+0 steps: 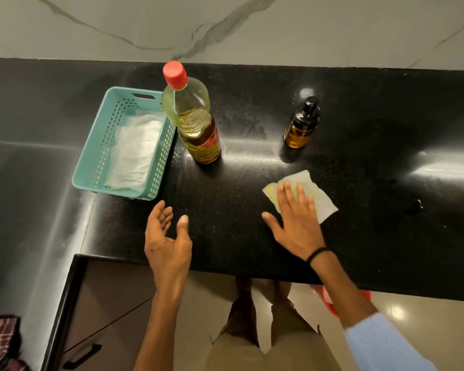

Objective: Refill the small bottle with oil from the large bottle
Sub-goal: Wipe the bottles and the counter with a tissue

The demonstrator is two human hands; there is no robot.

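The large oil bottle [196,121] with a red cap stands upright on the black counter [225,210], partly filled with yellow oil. The small dark bottle [302,125] with a black pump top stands to its right, holding amber oil. My right hand [295,220] lies flat with straight fingers pressing a stained paper towel [314,194] onto the counter in front of the small bottle. My left hand [166,236] hovers over the counter's front edge, palm turned inward, fingers relaxed and holding nothing.
A teal perforated basket [97,162] with white paper towels in it sits left of the large bottle. The marble wall [225,28] runs behind the counter. A checked cloth [0,341] lies at lower left, and a red object [330,303] shows below the counter edge.
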